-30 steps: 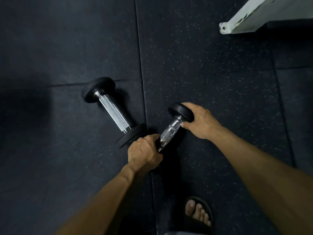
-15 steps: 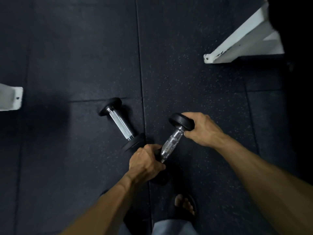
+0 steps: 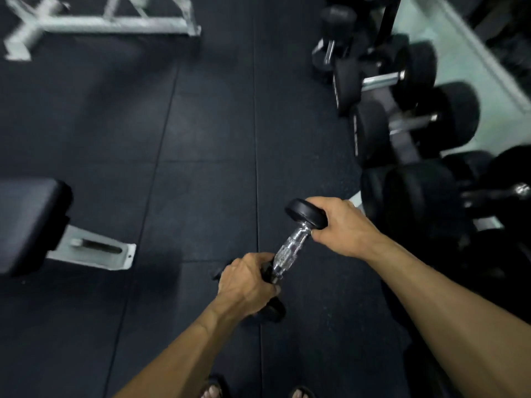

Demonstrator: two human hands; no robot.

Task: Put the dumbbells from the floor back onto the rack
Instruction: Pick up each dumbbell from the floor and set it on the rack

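Head view looks down on dark rubber floor mats [image 3: 201,168], whose seams run away from the person, with a wide bare stretch ahead of both hands. To the left stands a padded bench [image 3: 28,225] on a pale metal foot [image 3: 94,251]; a white metal frame [image 3: 109,24] lies along the far left edge, blurred. Along the right side runs the dumbbell rack [image 3: 402,139], loaded with large black dumbbells [image 3: 373,81] set side by side, close beside the right hand. Both hands carry one small dumbbell [image 3: 290,248] off the floor, near the middle and just left of the rack. Its long axis runs diagonally, the far end pointing up and to the right toward the rack, the near end toward the person. The right hand [image 3: 342,225] grips the far black head; the left hand [image 3: 247,285] is curled round the near head and the low end of the knurled chrome handle.
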